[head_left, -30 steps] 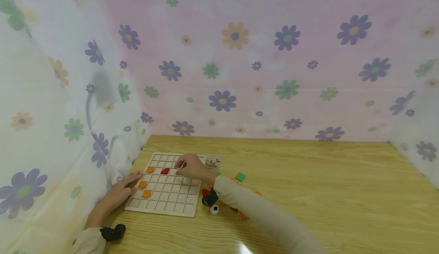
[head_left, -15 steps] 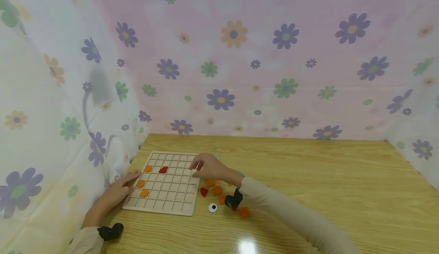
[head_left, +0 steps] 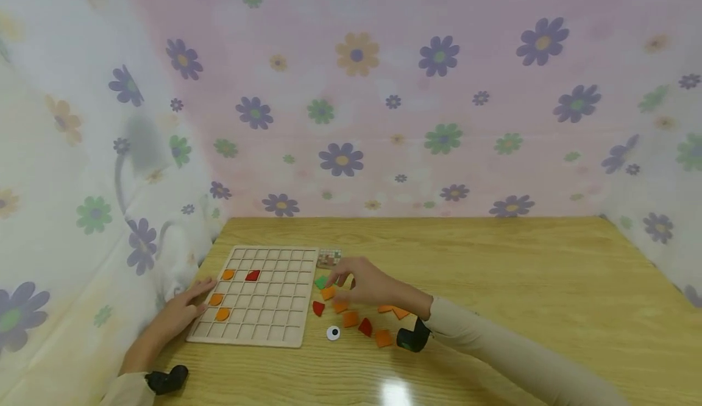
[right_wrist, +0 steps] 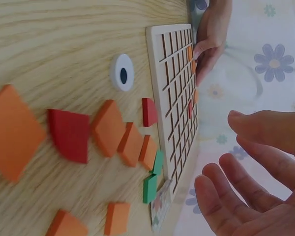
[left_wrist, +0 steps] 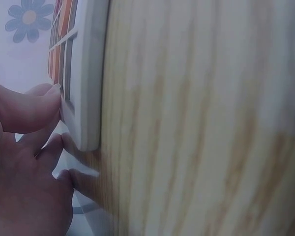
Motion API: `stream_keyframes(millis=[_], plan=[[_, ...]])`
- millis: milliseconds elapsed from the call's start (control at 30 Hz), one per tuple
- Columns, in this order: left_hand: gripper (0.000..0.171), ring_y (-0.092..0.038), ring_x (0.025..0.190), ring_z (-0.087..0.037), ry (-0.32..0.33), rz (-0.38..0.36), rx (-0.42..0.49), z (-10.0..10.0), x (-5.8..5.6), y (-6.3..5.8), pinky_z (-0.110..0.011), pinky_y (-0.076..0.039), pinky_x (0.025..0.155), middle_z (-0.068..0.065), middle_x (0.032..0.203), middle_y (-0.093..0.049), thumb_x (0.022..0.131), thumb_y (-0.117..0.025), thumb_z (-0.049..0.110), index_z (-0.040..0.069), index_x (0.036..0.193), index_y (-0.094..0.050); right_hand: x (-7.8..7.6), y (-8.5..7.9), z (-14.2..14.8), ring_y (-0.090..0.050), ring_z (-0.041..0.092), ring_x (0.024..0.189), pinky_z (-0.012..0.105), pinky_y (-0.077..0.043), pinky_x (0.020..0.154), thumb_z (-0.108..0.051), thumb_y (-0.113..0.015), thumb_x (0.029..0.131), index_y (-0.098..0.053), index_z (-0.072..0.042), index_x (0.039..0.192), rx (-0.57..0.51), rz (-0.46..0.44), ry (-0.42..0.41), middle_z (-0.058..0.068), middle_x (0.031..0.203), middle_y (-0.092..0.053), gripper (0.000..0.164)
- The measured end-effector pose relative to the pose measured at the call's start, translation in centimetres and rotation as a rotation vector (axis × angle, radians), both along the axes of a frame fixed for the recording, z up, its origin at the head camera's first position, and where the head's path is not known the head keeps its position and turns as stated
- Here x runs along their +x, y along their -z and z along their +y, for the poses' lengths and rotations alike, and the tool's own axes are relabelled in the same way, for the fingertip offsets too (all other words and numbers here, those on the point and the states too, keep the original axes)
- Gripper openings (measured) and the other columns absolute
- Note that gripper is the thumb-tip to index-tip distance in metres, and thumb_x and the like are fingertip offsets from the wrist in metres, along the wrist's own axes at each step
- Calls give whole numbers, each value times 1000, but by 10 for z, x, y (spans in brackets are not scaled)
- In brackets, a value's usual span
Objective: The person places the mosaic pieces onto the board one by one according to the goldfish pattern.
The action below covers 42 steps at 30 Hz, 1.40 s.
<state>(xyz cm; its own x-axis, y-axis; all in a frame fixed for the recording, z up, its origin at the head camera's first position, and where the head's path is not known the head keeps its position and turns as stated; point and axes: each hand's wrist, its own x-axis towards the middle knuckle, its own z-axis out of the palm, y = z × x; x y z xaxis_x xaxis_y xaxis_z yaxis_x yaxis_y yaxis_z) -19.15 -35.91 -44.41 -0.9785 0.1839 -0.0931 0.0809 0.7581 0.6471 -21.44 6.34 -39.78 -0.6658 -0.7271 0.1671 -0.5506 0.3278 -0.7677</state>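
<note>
A pale wooden grid board (head_left: 276, 317) lies on the table's left part. Three rounded orange pieces (head_left: 222, 314) and one red piece (head_left: 252, 275) sit in its cells. My left hand (head_left: 177, 314) rests at the board's left edge, thumb and fingers extended, as the left wrist view shows close up. Beyond the right edge, my right hand (head_left: 368, 284) hovers over loose pieces, its relaxed fingers apart and holding nothing in the right wrist view. Below it lie orange squares (head_left: 350, 319), red quarter-round pieces (head_left: 365, 327) and a green piece (head_left: 320, 282).
A small printed card (head_left: 329, 257) with a coloured grid picture lies at the board's far right corner. A white round piece with a black dot (head_left: 333, 333) is near the front right corner. Flower-patterned cloth (head_left: 384, 150) hangs behind the wood-grain table (head_left: 493, 284) and along its sides.
My right hand has moved rightward from over the board's upper cells to above the loose pieces. My left hand stays at the board's edge; the head view has shifted slightly.
</note>
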Motion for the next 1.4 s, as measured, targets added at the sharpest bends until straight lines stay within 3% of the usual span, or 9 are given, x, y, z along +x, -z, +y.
stream_keyframes(millis=[233, 367, 533, 900, 1067, 1200, 1400], plan=[[55, -10, 137, -50, -4, -3, 33, -8, 4, 0, -70, -10, 101, -25, 150, -24, 95, -54, 17, -1, 144, -37, 8, 3, 26, -57, 31, 88, 21, -51, 63, -8, -72, 83, -70, -7, 100, 9, 48, 25, 12, 99, -61, 16], [55, -10, 137, -51, -6, -6, 47, -9, 4, 0, -71, -10, 100, -25, 150, -24, 95, -54, 17, -1, 144, -37, 13, 5, 41, -56, 32, 88, 22, -51, 63, -5, -72, 82, -70, -6, 100, 32, 33, 50, 12, 99, -60, 18], [56, -10, 137, -50, -16, -18, 24, -8, 3, 0, -70, -10, 101, -25, 150, -24, 95, -54, 17, -1, 144, -36, 17, 16, 60, -55, 30, 90, 23, -52, 62, -3, -73, 81, -69, -6, 101, 52, 7, 71, 10, 99, -59, 20], [55, -12, 137, -50, -13, -5, 4, -5, 1, -1, -69, -11, 101, -25, 150, -24, 95, -54, 17, 0, 144, -37, 21, 42, 97, -55, 20, 82, 23, -49, 59, 2, -71, 79, -71, -9, 95, 66, 80, 88, 3, 96, -60, 20], [55, -11, 137, -49, -8, -6, 14, -4, 1, 1, -69, -12, 101, -24, 151, -24, 95, -54, 18, 1, 145, -37, 24, 51, 108, -54, 16, 81, 25, -48, 65, 6, -69, 75, -73, -10, 95, 109, 164, 101, 1, 96, -61, 26], [55, -11, 137, -49, 0, -6, 28, -3, 0, 2, -69, -12, 102, -23, 151, -24, 95, -54, 17, 1, 144, -37, 28, 58, 112, -57, 13, 87, 26, -50, 71, 6, -69, 78, -73, -11, 96, 104, 140, 122, -1, 98, -61, 25], [55, -10, 137, -49, -1, -5, 35, -1, 0, 1, -69, -11, 101, -24, 151, -24, 94, -54, 14, -1, 144, -37, 32, 61, 113, -56, 8, 79, 23, -50, 65, 4, -70, 79, -72, -10, 95, 63, 122, 134, 0, 97, -62, 21]])
